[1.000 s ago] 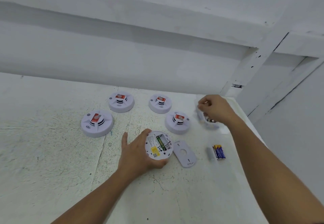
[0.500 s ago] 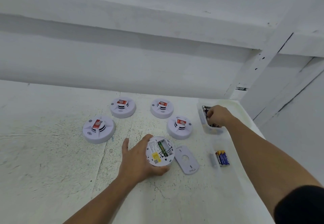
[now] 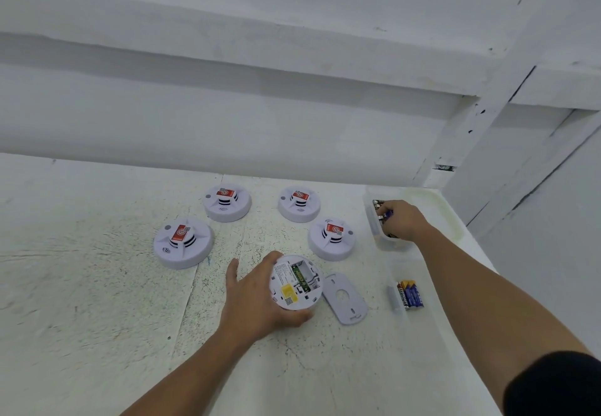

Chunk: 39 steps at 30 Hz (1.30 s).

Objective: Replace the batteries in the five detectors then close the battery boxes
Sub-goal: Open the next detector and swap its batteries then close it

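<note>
Forearms of a person lie over a white, speckled table (image 3: pixel 97 301), and the right one shows a dark sleeve (image 3: pixel 553 386) at the near right corner. Left hand (image 3: pixel 257 301) is in the near middle of the table and grips a turned-over detector (image 3: pixel 296 282): the thumb is curled under its near edge, some fingers are curled on its far-left rim, and one finger points away, spread from the others and flat on the table. This detector shows its open back, with a green board, a yellow label and an empty battery bay. Just to its right, flat on the table, lies a loose white cover plate (image 3: pixel 345 298) with a round hole. Further right stands a small clear box (image 3: pixel 394 300) with blue and yellow batteries (image 3: pixel 410 295) inside. Beyond the held detector, four closed detectors rest face up, each with a red label on top: one on the left (image 3: pixel 182 242), one on the right (image 3: pixel 331 238), and two further back, the far-left (image 3: pixel 227 202) and the far-right (image 3: pixel 299 204), all apart from each other. At the far right the right hand (image 3: pixel 401 220) is inside a clear container (image 3: pixel 374 230); its fingers are curled together and pinch a battery (image 3: pixel 389 214) at the tips. Behind the table is a white wall (image 3: pixel 227 122).
</note>
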Tool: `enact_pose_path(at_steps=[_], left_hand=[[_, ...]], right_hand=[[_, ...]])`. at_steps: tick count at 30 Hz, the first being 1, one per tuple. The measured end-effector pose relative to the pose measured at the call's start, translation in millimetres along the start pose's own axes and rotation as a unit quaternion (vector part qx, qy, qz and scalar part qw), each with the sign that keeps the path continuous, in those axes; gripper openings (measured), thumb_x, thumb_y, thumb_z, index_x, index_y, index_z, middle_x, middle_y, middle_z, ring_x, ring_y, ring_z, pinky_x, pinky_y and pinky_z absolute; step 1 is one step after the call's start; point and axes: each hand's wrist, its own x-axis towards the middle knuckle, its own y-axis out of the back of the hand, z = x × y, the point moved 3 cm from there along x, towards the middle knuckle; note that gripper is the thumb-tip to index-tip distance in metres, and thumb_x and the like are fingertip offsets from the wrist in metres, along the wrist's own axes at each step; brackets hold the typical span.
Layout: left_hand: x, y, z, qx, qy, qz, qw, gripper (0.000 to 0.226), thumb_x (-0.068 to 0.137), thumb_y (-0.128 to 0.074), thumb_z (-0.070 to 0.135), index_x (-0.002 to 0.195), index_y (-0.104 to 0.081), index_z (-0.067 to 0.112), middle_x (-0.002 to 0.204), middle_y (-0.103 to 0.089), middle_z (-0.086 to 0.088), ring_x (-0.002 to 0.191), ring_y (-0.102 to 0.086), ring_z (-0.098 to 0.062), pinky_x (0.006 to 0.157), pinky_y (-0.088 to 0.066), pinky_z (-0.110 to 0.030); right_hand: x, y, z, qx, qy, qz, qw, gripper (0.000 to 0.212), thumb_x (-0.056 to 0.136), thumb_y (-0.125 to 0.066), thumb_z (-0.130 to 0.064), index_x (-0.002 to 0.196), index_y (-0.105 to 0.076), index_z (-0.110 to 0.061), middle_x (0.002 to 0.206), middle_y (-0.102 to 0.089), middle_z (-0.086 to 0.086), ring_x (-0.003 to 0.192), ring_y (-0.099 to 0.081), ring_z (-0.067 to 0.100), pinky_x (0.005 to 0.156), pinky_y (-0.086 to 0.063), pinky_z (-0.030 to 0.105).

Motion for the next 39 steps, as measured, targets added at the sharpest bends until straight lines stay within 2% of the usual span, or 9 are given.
enact_pose_path(at_steps=[5, 8, 12, 14, 19, 25, 31, 34, 39], left_hand=[[0, -1, -1, 0.006, -0.001, 0.003, 1.0, 0.107, 0.044, -0.054, 0.086, 0.135, -0.028, 0.036, 0.104, -0.047, 0.029, 0.109, -0.051, 0.004, 0.117, 0.008, -0.044], [0, -2, -1, 0.0, -0.001, 0.009, 1.0, 0.104, 0.044, -0.054, 0.086, 0.132, -0.029, 0.037, 0.103, -0.049, 0.03, 0.105, -0.052, 0.005, 0.117, 0.006, -0.046], [1, -1, -2, -0.004, -0.001, 0.014, 1.0, 0.104, 0.043, -0.054, 0.085, 0.132, -0.031, 0.037, 0.103, -0.05, 0.029, 0.104, -0.052, 0.004, 0.117, 0.005, -0.046], [2, -2, -3, -0.008, -0.003, 0.018, 1.0, 0.103, 0.043, -0.055, 0.085, 0.131, -0.032, 0.036, 0.102, -0.051, 0.029, 0.101, -0.052, 0.004, 0.117, 0.005, -0.046], [1, -2, -2, -0.004, -0.004, 0.013, 1.0, 0.104, 0.044, -0.055, 0.085, 0.133, -0.03, 0.036, 0.102, -0.049, 0.027, 0.109, -0.054, -0.001, 0.116, 0.006, -0.044], [0, -1, -1, -0.01, -0.014, 0.023, 1.0, 0.1, 0.044, -0.054, 0.084, 0.129, -0.034, 0.036, 0.098, -0.052, 0.027, 0.104, -0.057, -0.001, 0.116, 0.001, -0.047], [1, -4, -3, -0.009, -0.021, 0.03, 0.999, 0.097, 0.046, -0.055, 0.085, 0.126, -0.032, 0.037, 0.097, -0.052, 0.028, 0.101, -0.057, 0.001, 0.116, -0.001, -0.047], [1, -4, -4, -0.006, -0.021, 0.03, 0.999, 0.102, 0.044, -0.053, 0.086, 0.13, -0.032, 0.034, 0.098, -0.052, 0.026, 0.102, -0.057, 0.001, 0.116, 0.0, -0.046], [0, -3, -2, -0.02, -0.029, 0.04, 0.999, 0.1, 0.047, -0.052, 0.084, 0.129, -0.035, 0.031, 0.1, -0.052, 0.028, 0.099, -0.053, 0.005, 0.116, -0.001, -0.048]], right_hand=[[0, 7, 12, 0.233, -0.069, 0.044, 0.969, 0.01, 0.084, -0.058, -0.001, 0.085, -0.06, -0.01, 0.084, -0.06, 0.015, 0.059, -0.054, 0.025, 0.052, -0.044, 0.026], [-8, 18, 13, 0.419, -0.107, 0.057, 0.9, 0.011, 0.088, -0.053, 0.002, 0.083, -0.053, -0.007, 0.08, -0.057, 0.019, 0.053, -0.058, 0.027, 0.045, -0.053, 0.028], [-26, 31, -8, 0.631, -0.127, 0.027, 0.765, 0.01, 0.09, -0.05, 0.0, 0.08, -0.05, -0.002, 0.073, -0.051, 0.014, 0.066, -0.06, 0.029, 0.063, -0.06, 0.032], [-39, 32, -25, 0.669, -0.108, 0.007, 0.736, 0.007, 0.09, -0.053, 0.0, 0.083, -0.052, -0.001, 0.075, -0.052, 0.014, 0.068, -0.06, 0.028, 0.064, -0.061, 0.032], [-74, 4, -60, 0.591, -0.036, -0.084, 0.802, 0.008, 0.09, -0.058, -0.001, 0.097, -0.058, -0.006, 0.079, -0.063, 0.015, 0.066, -0.069, 0.026, 0.061, -0.06, 0.032], [-107, -50, -86, 0.359, 0.081, -0.128, 0.921, 0.019, 0.085, -0.068, -0.009, 0.103, -0.063, -0.011, 0.08, -0.067, 0.004, 0.074, -0.066, 0.016, 0.066, -0.056, 0.032], [-116, -76, -86, 0.253, 0.125, -0.082, 0.956, 0.016, 0.084, -0.07, -0.018, 0.096, -0.062, -0.024, 0.082, -0.061, -0.001, 0.073, -0.06, 0.005, 0.071, -0.055, 0.032], [-121, -80, -86, 0.233, 0.144, -0.064, 0.96, 0.015, 0.084, -0.068, -0.018, 0.096, -0.061, -0.023, 0.088, -0.063, -0.009, 0.081, -0.058, -0.001, 0.069, -0.047, 0.019], [-122, -83, -88, 0.205, 0.162, -0.06, 0.963, 0.014, 0.084, -0.068, -0.018, 0.094, -0.06, -0.024, 0.103, -0.061, -0.007, 0.093, -0.058, 0.004, 0.075, -0.046, 0.019]])
